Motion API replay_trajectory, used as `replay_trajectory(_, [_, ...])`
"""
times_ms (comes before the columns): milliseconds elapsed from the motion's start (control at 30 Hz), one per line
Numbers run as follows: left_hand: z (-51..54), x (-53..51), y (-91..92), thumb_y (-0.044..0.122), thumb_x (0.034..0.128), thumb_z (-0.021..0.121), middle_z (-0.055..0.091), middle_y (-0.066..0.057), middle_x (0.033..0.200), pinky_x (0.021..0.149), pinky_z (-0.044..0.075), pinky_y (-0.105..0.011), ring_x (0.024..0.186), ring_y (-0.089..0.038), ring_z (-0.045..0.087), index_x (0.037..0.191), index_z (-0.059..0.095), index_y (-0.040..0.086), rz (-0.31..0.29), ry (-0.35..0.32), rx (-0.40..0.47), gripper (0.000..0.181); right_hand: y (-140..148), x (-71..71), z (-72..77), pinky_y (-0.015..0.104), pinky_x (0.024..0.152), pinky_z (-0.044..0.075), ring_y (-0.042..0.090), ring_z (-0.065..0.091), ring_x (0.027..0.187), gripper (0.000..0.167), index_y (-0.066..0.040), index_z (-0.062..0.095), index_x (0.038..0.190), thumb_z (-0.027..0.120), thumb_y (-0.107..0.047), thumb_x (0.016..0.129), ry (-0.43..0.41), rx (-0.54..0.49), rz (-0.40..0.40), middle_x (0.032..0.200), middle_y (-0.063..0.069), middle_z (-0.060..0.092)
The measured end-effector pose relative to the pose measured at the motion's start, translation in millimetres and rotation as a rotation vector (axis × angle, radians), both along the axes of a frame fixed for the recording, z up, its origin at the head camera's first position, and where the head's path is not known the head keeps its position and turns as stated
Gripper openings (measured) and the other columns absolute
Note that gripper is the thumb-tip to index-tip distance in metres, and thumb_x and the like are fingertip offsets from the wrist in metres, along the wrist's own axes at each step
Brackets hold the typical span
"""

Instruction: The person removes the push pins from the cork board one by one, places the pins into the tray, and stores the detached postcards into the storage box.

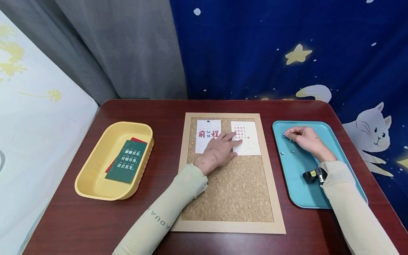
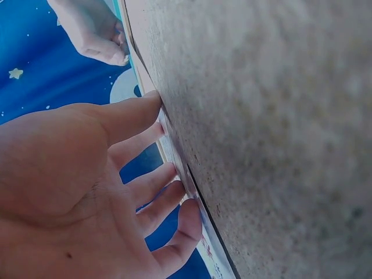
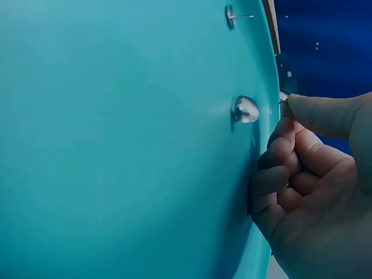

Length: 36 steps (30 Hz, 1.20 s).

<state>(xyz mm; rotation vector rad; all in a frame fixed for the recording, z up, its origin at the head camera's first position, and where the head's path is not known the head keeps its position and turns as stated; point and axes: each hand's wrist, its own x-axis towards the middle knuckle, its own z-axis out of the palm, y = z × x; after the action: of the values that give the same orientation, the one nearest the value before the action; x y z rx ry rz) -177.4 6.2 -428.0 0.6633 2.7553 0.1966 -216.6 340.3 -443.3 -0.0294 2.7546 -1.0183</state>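
Observation:
My left hand (image 1: 219,149) rests with spread fingers across two white cards on a corkboard (image 1: 232,191). Its fingertips touch the right card (image 1: 250,145), which bears lines of dark characters. Partly under the same hand lies the left card (image 1: 204,143), with red and blue characters and a dark spot at its top. Over the far left part of a teal tray (image 1: 306,191), my right hand (image 1: 307,140) pinches a small metal thumbtack (image 3: 283,97) between thumb and forefinger. Two more tacks lie on the tray: one thumbtack (image 3: 231,17) on its side, another thumbtack (image 3: 245,109) nearer the fingers.
A yellow basket (image 1: 92,170) stands at the left of the dark red table (image 1: 63,226). In it a green card (image 1: 125,163) with white characters overlaps a red card (image 1: 139,140). Curtains hang behind the table. The corkboard's wooden frame (image 1: 278,212) is near the tray.

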Motion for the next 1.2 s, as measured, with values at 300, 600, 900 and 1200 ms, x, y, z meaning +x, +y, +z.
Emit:
replay_trajectory(300, [-0.2,0.3,-1.0,0.039,0.1084,0.053,0.024,0.006,0.175,0.115,0.047,-0.047,0.16,-0.016,0.025,0.161,0.038,0.036,-0.005,0.009,0.011,0.055,1.1,-0.1,-2.8,0.023,0.072,0.045,0.012,0.054,0.085,0.045,-0.002,0.068,0.128,0.053,-0.04,0.109,0.01,-0.005,0.0,0.113,0.015,0.068])
replay_trajectory(600, [0.0,-0.2,-1.3,0.039,0.1086,0.052,0.023,0.006,0.175,0.117,0.045,-0.047,0.162,-0.016,0.023,0.161,0.037,0.037,-0.003,0.003,0.009,0.055,1.0,1.2,-3.8,0.022,0.07,0.046,0.01,0.055,0.082,0.042,-0.001,0.068,0.125,0.053,-0.036,0.109,0.053,-0.003,-0.001,0.11,0.018,0.069])
replay_trajectory(900, [-0.1,-0.8,-0.4,0.04,0.108,0.054,0.023,0.006,0.175,0.116,0.046,-0.045,0.162,-0.017,0.023,0.161,0.038,0.037,-0.007,0.001,0.011,0.055,-4.9,3.9,1.3,0.022,0.069,0.045,0.013,0.054,0.081,0.04,-0.002,0.068,0.124,0.052,-0.036,0.109,0.084,-0.001,-0.015,0.106,0.017,0.067])
replay_trajectory(1200, [0.2,-0.9,0.0,0.04,0.1073,0.055,0.025,0.006,0.174,0.116,0.047,-0.047,0.16,-0.016,0.026,0.16,0.039,0.037,0.0,0.008,0.009,0.055,-24.6,2.3,9.2,0.025,0.068,0.044,0.014,0.054,0.079,0.038,-0.003,0.068,0.122,0.054,-0.036,0.109,0.095,-0.004,-0.001,0.104,0.018,0.068])
